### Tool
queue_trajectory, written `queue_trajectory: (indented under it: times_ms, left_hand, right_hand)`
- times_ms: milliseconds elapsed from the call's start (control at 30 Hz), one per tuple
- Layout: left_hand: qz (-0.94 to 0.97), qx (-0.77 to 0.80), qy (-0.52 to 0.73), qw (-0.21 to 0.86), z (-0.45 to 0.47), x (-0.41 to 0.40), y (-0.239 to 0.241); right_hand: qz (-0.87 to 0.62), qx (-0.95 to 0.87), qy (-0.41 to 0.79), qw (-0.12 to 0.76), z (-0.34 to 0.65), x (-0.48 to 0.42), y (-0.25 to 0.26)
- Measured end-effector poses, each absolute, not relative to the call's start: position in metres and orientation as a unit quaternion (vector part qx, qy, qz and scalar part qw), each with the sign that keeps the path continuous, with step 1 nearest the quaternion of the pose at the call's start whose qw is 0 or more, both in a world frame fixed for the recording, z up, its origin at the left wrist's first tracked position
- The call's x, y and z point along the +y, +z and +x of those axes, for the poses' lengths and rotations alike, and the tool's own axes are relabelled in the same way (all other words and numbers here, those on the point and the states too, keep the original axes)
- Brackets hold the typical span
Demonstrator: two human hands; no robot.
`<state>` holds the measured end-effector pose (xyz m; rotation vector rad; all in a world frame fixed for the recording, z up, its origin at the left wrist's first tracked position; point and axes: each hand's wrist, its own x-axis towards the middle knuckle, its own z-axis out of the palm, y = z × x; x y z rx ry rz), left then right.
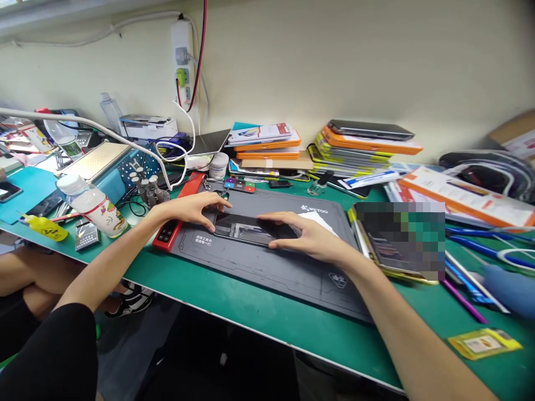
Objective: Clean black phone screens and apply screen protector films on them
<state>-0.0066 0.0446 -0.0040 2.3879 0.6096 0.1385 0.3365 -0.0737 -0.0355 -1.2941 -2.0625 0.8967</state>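
A black smartphone [240,229] with a glossy, reflecting face lies on the dark grey work mat [267,273]. My left hand [190,209] is at its left end, thumb against the near corner and fingers by the far edge. At the right end, my right hand [311,236] spans the phone, with the thumb on the near edge and the fingers over the far one. A white paper [320,218] lies partly behind my right hand. Beside my left wrist is the mat's red side strip with black buttons [166,231].
Stacked boxes [267,147] and orange-and-yellow cases [355,156] line the wall. A bottle [98,209], a yellow squeeze bottle [45,227] and metal-topped tools [148,189] stand left. A dark tablet-like panel [382,236] and a yellow packet [485,342] lie right. Someone's leg [45,278] shows lower left.
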Motion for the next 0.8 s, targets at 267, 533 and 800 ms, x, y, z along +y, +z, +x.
queue_trajectory:
  times_ms: [267,533,800]
  left_hand:
    - [0.911,0.234,0.059,0.335,-0.0061,0.0447,-0.0029]
    - [0.906,0.243,0.055,0.343,-0.0057,0.0435,-0.0003]
    - [0.920,0.231,0.036,0.314,-0.0054,0.0437,0.0020]
  right_hand:
    - [-0.482,-0.767,0.331,0.265,0.3366,-0.0745,-0.0335]
    - [-0.480,-0.764,0.335,0.272,0.3368,-0.0749,-0.0345]
    - [-0.484,-0.760,0.337,0.274,0.3367,-0.0760,-0.0334]
